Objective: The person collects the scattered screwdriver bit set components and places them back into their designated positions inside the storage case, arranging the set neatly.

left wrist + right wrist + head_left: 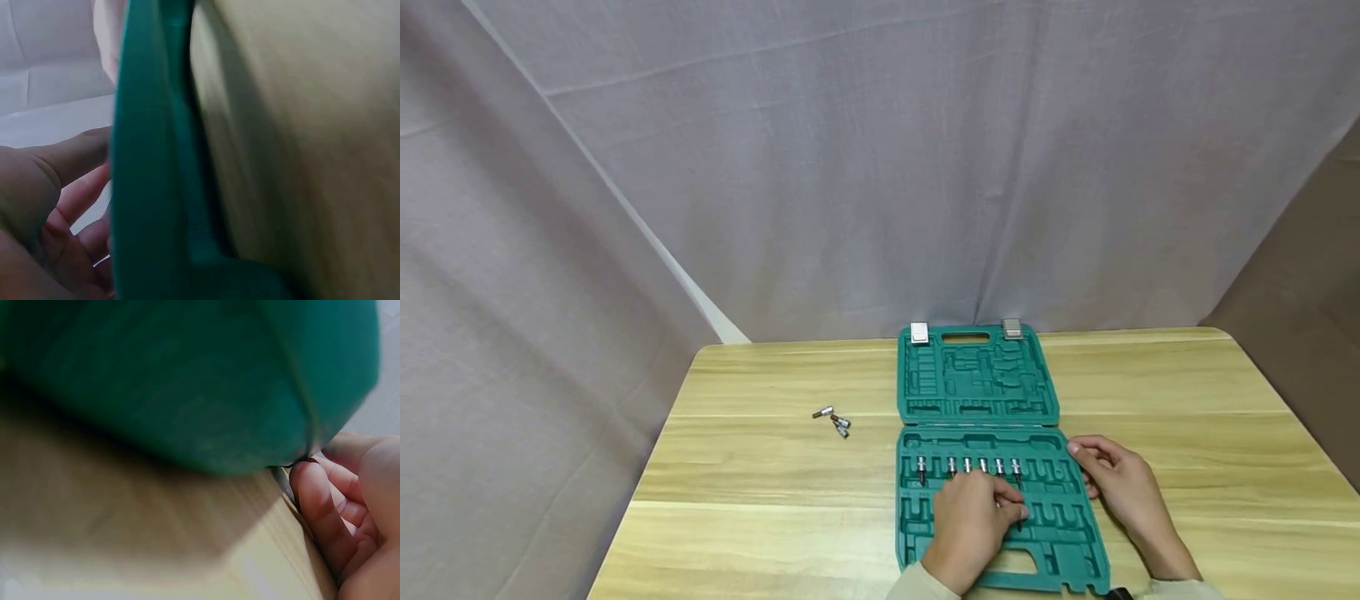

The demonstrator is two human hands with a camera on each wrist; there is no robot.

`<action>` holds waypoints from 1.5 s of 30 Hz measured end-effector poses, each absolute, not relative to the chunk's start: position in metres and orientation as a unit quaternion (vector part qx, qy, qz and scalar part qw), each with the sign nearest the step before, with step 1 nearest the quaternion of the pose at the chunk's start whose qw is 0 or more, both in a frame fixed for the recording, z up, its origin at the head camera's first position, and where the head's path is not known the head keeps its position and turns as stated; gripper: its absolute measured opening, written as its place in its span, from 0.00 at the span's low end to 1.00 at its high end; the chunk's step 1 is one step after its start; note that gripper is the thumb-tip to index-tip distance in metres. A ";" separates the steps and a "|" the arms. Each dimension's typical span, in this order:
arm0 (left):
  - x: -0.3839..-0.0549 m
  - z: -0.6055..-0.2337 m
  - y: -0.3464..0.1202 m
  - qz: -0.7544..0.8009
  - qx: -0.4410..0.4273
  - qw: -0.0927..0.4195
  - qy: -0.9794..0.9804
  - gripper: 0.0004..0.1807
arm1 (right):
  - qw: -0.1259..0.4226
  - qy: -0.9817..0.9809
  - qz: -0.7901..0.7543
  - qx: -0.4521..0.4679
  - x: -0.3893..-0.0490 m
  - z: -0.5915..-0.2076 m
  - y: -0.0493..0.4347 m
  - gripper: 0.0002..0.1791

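Note:
An opened green plastic tool case (904, 521) lies on the table, its lid folded back. Several bit sockets (921, 468) with silver bodies and dark tips sit in the upper row of its base. Over the lower row, my left hand (964, 521) pinches a small bit socket (1020, 525) between thumb and fingers; most of that piece is hidden. My right hand (1123, 487) grips the base's right edge near the hinge side, thumb on top and fingers curled by the side. The case wall (147, 187) blocks much of the left wrist view.
Three loose bit sockets (841, 422) lie close together on the wooden table (760, 517), left of the case. Two metal latches (919, 333) stand on the lid's far edge. A grey curtain (850, 208) hangs behind the table. A small black object (1120, 593) shows at the bottom edge.

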State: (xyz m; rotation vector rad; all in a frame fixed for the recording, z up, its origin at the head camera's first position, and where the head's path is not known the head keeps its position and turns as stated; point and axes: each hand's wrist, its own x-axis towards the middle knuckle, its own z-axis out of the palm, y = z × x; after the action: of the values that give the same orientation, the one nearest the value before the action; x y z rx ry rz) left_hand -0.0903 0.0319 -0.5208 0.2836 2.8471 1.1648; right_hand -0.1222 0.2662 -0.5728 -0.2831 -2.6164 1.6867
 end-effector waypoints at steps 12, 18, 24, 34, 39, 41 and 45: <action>-0.088 -0.523 0.030 0.373 0.098 0.000 0.923 0.09 | 0.016 -0.838 0.538 -0.089 -0.122 -0.572 0.265 0.25; -0.089 -0.522 0.029 0.379 0.098 0.007 0.920 0.09 | 0.008 -0.836 0.540 -0.092 -0.122 -0.572 0.266 0.26; -0.093 -0.520 0.030 0.385 0.072 0.029 0.920 0.12 | 0.005 -0.840 0.536 -0.092 -0.123 -0.571 0.265 0.27; -0.095 -0.515 0.035 0.356 0.062 0.060 0.931 0.16 | 0.004 -0.842 0.532 -0.089 -0.121 -0.572 0.267 0.28; -0.096 -0.514 0.036 0.341 0.056 0.060 0.936 0.17 | 0.009 -0.843 0.532 -0.084 -0.121 -0.572 0.268 0.27; -0.097 -0.514 0.036 0.336 0.050 0.066 0.938 0.17 | 0.008 -0.842 0.532 -0.085 -0.121 -0.573 0.268 0.27; -0.099 -0.514 0.036 0.322 0.035 0.081 0.943 0.18 | 0.005 -0.843 0.531 -0.087 -0.122 -0.573 0.266 0.28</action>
State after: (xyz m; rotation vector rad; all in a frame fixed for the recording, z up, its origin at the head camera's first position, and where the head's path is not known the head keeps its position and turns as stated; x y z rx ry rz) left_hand -0.0992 0.0361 -0.5140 0.1056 2.8181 0.9620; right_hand -0.1224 0.2663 -0.5730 -0.2730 -2.6383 1.6636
